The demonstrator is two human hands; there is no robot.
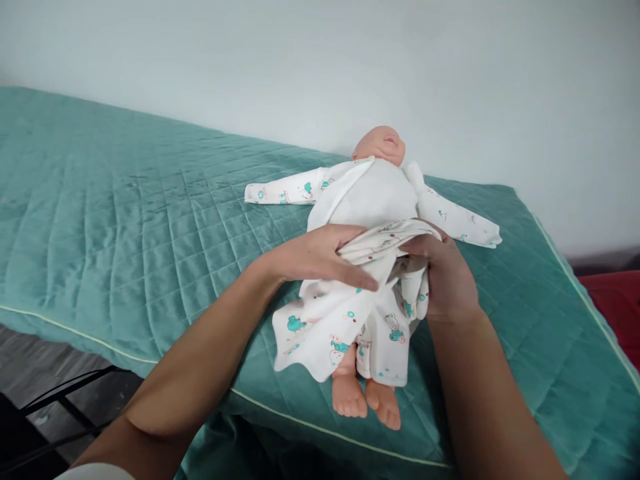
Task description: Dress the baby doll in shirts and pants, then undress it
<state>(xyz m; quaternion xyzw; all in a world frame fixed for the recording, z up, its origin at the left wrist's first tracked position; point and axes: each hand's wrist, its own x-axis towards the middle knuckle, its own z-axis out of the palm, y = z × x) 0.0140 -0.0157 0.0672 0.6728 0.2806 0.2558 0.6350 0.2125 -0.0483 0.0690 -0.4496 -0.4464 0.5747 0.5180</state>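
A baby doll (381, 142) lies on its back on a teal quilted bed cover (125, 220), head toward the wall and bare feet near the front edge. It wears a white printed garment (325, 327) whose sleeves spread out to both sides. My left hand (315, 257) rests on the doll's belly, fingers stretched out with a fold of the garment pinched under the thumb. My right hand (447, 277) grips the bunched cloth at the doll's hip from the right side.
A pale wall (320, 60) rises right behind the bed. Dark floor and black metal legs (60, 400) show at lower left below the bed edge. Something red (617, 300) sits at the right edge beyond the bed.
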